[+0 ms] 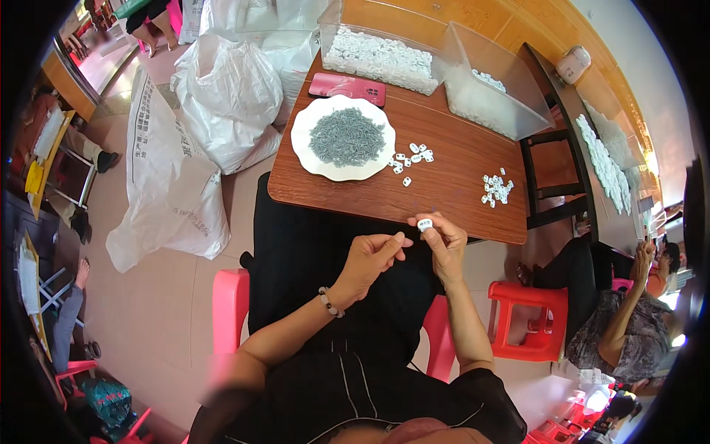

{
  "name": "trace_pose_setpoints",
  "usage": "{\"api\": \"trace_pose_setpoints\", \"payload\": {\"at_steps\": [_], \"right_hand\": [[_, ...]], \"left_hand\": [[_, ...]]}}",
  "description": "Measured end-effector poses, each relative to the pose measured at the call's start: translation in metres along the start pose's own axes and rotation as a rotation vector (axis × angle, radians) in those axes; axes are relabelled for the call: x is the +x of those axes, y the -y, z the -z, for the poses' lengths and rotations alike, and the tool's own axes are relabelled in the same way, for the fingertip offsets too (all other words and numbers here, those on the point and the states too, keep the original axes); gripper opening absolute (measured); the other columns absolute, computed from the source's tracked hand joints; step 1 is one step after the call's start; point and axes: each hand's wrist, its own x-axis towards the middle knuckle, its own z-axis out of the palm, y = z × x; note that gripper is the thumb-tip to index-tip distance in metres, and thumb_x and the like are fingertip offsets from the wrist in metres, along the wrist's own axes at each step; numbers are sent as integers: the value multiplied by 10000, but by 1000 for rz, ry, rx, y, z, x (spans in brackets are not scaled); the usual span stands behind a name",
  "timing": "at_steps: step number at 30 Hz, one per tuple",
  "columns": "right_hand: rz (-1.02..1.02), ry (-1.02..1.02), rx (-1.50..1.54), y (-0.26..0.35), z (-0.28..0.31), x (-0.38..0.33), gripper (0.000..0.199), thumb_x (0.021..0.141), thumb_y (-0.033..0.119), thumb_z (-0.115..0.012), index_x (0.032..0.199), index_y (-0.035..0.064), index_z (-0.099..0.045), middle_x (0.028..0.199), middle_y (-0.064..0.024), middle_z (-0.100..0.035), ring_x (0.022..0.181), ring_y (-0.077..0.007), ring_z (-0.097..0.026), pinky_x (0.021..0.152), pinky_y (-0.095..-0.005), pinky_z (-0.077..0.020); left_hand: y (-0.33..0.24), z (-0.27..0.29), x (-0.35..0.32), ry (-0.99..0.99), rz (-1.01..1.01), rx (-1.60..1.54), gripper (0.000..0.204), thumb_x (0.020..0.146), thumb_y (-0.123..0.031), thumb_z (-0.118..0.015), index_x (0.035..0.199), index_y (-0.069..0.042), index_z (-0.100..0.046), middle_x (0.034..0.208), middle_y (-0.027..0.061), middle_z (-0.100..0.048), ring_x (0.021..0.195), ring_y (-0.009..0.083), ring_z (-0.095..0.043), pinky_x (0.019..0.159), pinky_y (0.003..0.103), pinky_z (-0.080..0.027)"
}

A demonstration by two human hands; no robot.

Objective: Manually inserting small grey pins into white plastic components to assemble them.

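In my right hand [447,250], a small white plastic piece [424,224] with dark printing is pinched between thumb and fingers, just off the table's near edge. My left hand [368,265] is close beside it, thumb and forefinger pressed together; whatever may be between them is too small to make out. Beyond my hands, a white scalloped plate [303,140] bears a heap of small grey pin-like parts [346,138]. Loose white pieces [416,157] lie right of the plate, and a second cluster [497,189] is near the table's right side.
On the brown table [458,133], two clear bins [381,59] [484,103] of white pieces stand at the back. A pink phone-like case [347,87] lies behind the plate. White sacks [174,185] fill the left. A red stool [526,318] and a seated person [629,325] are at right.
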Motion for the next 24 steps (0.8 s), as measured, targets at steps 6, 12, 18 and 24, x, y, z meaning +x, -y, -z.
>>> {"api": "trace_pose_setpoints", "payload": {"at_steps": [6, 12, 18, 24], "right_hand": [[-47, -97, -14, -7, 8, 1, 295, 914, 187, -645, 1107, -36, -659, 1024, -116, -705, 866, -121, -605, 837, -250, -452], [37, -113, 76, 1, 7, 2, 332, 891, 136, -673, 1165, -45, -624, 1029, -137, -699, 961, -137, -634, 878, -252, -462], [42, -102, 89, 0, 8, -2, 333, 894, 106, -669, 1181, -52, -611, 1015, -137, -694, 981, -158, -648, 865, -248, -468], [32, -116, 159, -1, 9, -4, 334, 903, 113, -663, 1191, -48, -608, 994, -132, -696, 968, -148, -651, 829, -229, -479]], "left_hand": [[6, 7, 1, -13, 20, 12, 288, 961, -249, -597, 980, 15, -709, 696, -14, -597, 576, 22, -444, 529, 165, -346], [10, 13, 0, -15, 19, -10, 296, 947, -277, -620, 985, 2, -710, 703, -21, -593, 571, 7, -439, 519, 151, -335], [14, 15, -1, -23, 46, -9, 294, 948, -274, -619, 987, 3, -710, 704, -22, -595, 574, 10, -444, 521, 152, -341], [18, 15, -2, -30, 60, -1, 290, 948, -269, -620, 991, 4, -709, 704, -19, -597, 574, 9, -448, 521, 153, -344]]}}
